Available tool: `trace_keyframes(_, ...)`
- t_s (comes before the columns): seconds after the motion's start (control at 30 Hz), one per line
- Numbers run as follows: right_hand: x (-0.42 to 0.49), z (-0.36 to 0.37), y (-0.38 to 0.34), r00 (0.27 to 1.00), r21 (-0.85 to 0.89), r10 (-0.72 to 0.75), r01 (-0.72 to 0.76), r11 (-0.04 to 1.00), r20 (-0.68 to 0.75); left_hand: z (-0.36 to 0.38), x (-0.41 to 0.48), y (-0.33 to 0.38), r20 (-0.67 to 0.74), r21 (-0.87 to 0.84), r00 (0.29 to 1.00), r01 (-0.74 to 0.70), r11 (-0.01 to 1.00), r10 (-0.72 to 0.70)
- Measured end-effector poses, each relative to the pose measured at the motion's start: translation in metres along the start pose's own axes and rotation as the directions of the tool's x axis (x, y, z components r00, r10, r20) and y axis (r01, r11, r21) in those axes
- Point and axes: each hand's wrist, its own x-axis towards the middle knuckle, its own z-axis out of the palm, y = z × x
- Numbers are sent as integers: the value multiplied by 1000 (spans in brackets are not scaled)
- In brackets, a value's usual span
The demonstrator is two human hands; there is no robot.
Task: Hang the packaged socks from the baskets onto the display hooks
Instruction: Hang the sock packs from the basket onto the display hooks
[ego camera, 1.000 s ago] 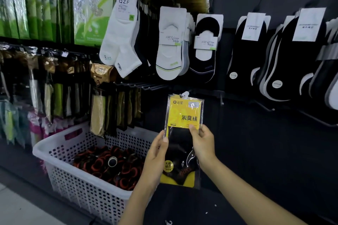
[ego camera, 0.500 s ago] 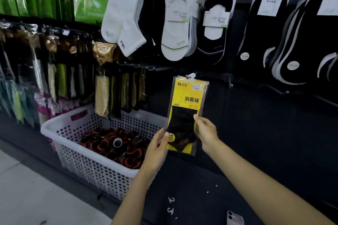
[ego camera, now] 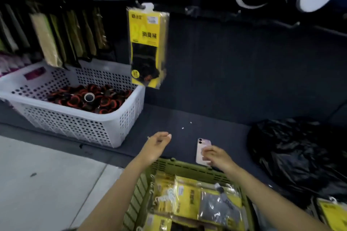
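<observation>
From the head view, the left hand (ego camera: 156,144) hovers with its fingers (ego camera: 166,135) loosely curled and slightly spread, holding nothing. The right hand (ego camera: 216,155) is seen from the back, its fingers (ego camera: 206,151) relaxed and close together, also gripping nothing. They overlap the edge of a pale pink smartphone (ego camera: 201,145) lying flat on the dark ledge (ego camera: 216,124); the blur hides whether they touch it. Well above and ahead of both sets of fingers, apart from them, a flat yellow-and-black plastic pack of dark socks (ego camera: 147,47) hangs upright by its white hanger tab (ego camera: 148,5) against the dark display wall (ego camera: 244,65). Just below and behind the fingers, nearest the person, sits an olive-green slotted plastic basket (ego camera: 187,169) holding more yellow packaged socks (ego camera: 187,199), lying flat and overlapping. To the left of the left fingers and farther out, a white perforated plastic basket (ego camera: 84,125) rests on the ledge, filled with black-and-orange rolled items (ego camera: 105,99); the hung pack's lower end overlaps its far right corner. To the right of the right fingers lies a crumpled black plastic bag (ego camera: 296,155), and below it another yellow pack (ego camera: 332,212) shows at the frame's corner. Pale grey floor (ego camera: 37,174) spreads left of the left forearm.
</observation>
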Motion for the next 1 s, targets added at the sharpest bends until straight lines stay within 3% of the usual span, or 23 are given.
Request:
trace_keyframes(0.17, -12, -22, 86, 989, -349, 78, -29, 937, 126, 62, -35, -79, 52, 74, 980, 186, 980, -190)
trace_keyframes(0.33, -7, -30, 129, 964, -547, 144, 2, 837, 224, 84, -65, -140, 71, 127, 896, 428, 895, -438)
trace_keyframes(0.47, -2, -36, 149, 967, -671, 117, 67, 739, 226, 90, -73, -145, 146, 357, 860, 415, 837, -489)
trace_keyframes(0.63, 7, -27, 159, 971, -743, 104, 92, 663, 213, 99, -74, -140, 163, 381, 866, 386, 840, -472)
trace_keyframes(0.77, 9, -27, 158, 955, -710, 130, 104, 696, 267, 101, -75, -136, 123, 386, 877, 388, 837, -464)
trace_keyframes(0.87, 13, -27, 155, 960, -617, 61, 126, 777, 272, 100, -75, -135, 109, 280, 885, 410, 868, -453)
trace_keyframes(0.93, 12, -30, 147, 974, -539, 21, 106, 836, 224, 97, -70, -126, 53, 76, 868, 490, 868, -495)
trace_keyframes(1.0, 8, -33, 134, 984, -436, -29, 105, 894, 176, 95, -63, -108, -12, -199, 799, 587, 785, -601)
